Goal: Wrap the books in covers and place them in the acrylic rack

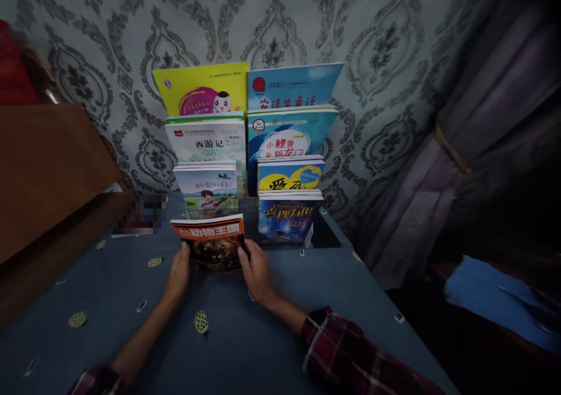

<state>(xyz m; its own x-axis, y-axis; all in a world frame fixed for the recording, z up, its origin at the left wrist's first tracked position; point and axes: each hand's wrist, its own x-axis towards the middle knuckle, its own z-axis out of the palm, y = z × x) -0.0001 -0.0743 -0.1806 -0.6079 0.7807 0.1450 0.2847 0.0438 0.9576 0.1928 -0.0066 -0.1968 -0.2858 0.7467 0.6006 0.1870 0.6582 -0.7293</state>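
Between my two hands stands a book (pixel 211 248) with a lion on its dark cover and an orange title band. My left hand (pixel 179 273) grips its left edge, and my right hand (pixel 258 271) grips its right edge, thumbs on the front. Just behind it rises a pale book (pixel 208 189) with a guitar player on the cover. Farther back are a white-green book (pixel 210 141) and a yellow book (pixel 199 88). To the right, a dark blue book (pixel 287 219) fronts another column, with a blue-yellow book (pixel 289 176) and two teal-blue books (pixel 291 135) behind.
A patterned dark blue cloth (pixel 144 342) covers the surface. At the left stands a brown box-like panel (pixel 52 173), with a blurred-out flat item (pixel 140 215) near it. Patterned wallpaper (pixel 280 21) is behind. A tied curtain (pixel 421 167) hangs right, above a light blue cloth (pixel 495 295).
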